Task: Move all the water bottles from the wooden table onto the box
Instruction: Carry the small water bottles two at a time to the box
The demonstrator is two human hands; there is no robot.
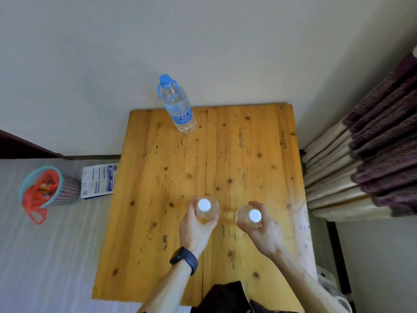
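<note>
Two small clear bottles with white caps stand over the near middle of the wooden table (158, 177). My left hand (196, 229) wraps around the left bottle (205, 205). My right hand (261, 231) wraps around the right bottle (253, 215). Whether the two bottles rest on the wood or hang just above it, I cannot tell. A taller clear bottle with a blue cap, blue carry handle and blue label (178, 107) stands alone at the table's far edge, well beyond both hands. A white box with blue print (99, 180) lies on the floor to the left of the table.
A perforated bin with a teal rim and a red bag (48, 188) stands on the floor left of the box. A purple and cream curtain (365, 159) hangs close to the table's right side. A wall runs behind the table.
</note>
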